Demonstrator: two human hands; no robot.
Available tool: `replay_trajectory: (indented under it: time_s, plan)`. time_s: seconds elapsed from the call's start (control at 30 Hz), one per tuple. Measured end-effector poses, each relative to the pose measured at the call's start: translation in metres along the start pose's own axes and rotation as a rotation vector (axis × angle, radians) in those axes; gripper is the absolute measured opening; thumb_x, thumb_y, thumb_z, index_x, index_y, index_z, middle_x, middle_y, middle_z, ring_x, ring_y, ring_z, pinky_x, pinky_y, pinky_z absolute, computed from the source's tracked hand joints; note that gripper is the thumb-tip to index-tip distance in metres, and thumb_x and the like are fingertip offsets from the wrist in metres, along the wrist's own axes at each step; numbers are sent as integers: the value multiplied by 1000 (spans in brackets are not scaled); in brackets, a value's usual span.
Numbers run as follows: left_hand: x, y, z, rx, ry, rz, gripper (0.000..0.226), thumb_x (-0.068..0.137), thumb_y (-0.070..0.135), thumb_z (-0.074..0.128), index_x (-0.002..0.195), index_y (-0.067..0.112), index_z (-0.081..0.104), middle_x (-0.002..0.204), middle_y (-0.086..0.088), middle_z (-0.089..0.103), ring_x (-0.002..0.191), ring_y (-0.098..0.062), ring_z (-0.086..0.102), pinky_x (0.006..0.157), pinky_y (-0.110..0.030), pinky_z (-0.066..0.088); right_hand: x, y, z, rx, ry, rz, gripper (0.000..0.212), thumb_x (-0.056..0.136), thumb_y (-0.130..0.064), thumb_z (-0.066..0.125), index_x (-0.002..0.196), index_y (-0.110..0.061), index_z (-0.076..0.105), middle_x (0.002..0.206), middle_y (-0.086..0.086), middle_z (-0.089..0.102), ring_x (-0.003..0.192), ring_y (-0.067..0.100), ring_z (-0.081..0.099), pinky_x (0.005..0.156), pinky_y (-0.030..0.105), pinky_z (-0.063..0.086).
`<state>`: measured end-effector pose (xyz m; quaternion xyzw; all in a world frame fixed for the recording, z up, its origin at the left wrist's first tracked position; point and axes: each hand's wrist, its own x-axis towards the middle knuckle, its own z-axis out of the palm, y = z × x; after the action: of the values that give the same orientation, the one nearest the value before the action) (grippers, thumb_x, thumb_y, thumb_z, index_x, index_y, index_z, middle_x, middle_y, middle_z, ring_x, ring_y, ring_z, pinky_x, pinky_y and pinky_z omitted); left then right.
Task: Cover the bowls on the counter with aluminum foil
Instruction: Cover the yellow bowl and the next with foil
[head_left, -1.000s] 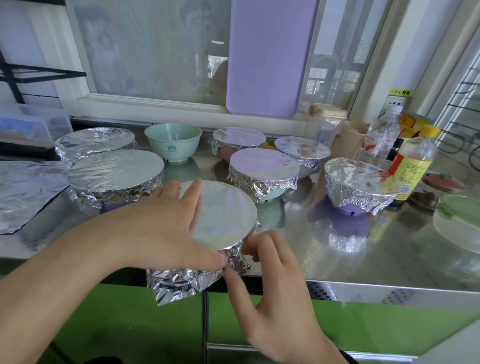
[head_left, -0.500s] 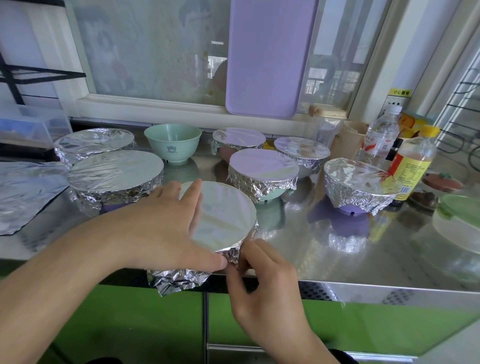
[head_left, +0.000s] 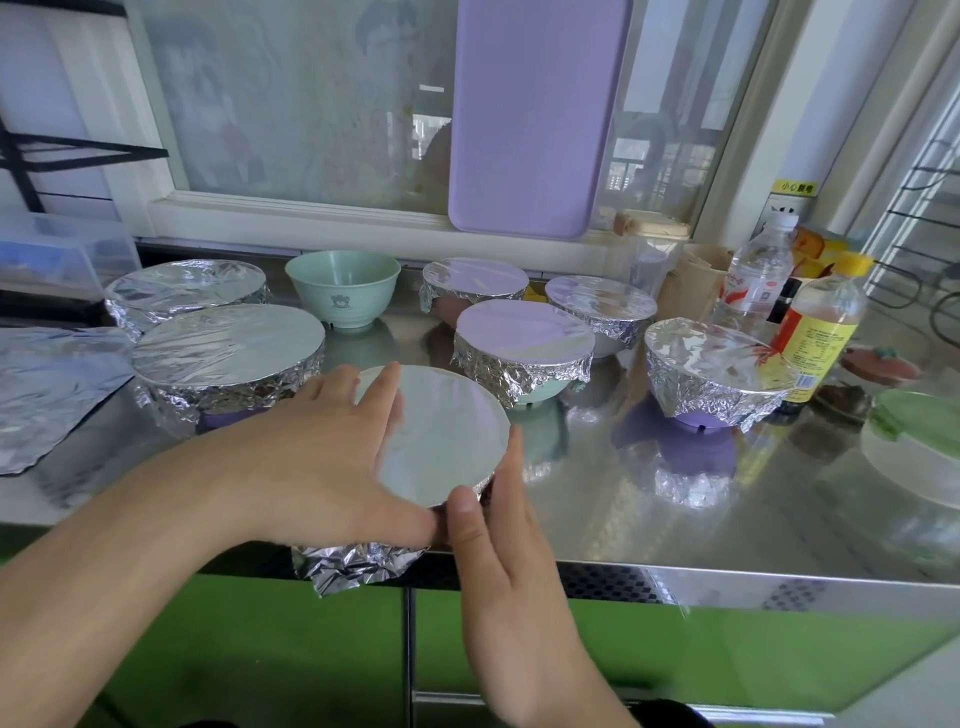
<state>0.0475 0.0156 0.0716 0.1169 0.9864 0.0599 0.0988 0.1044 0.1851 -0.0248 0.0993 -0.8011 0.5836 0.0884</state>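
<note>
Head view is showing the left hand (head_left: 317, 467) lying flat, grip released, on the foil-topped front bowl (head_left: 441, 436) at the near edge of the steel desk (head_left: 675, 519), while the right hand (head_left: 498, 551), fingers straight, is pressing the crinkled foil against its side. Six other foil-wrapped bowls are sitting behind. One mint-green bowl (head_left: 343, 291) is waiting uncovered, with a spare foil sheet (head_left: 47, 389) lying on the left.
</note>
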Motion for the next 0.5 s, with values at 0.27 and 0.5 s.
replay_trajectory:
  time_s: [0.27,0.5]
  plan:
    - [-1,0,-1,-8,-15,-5,151,54,97,60,159,33,-27,168,17,-10,158,-10,-9,126,-34,17,4,-1,-28,-291,34,87,77,100,-74,15,168,-39,7,173,-27,-3,149,-20,-13,121,7,-7]
    - [0,-1,1,-7,4,-11,152,50,101,57,160,35,-24,167,15,-5,158,-11,-6,126,-37,21,12,-9,-28,-60,-66,-8,45,113,-38,40,157,-47,38,147,-34,52,136,-16,41,109,9,33]
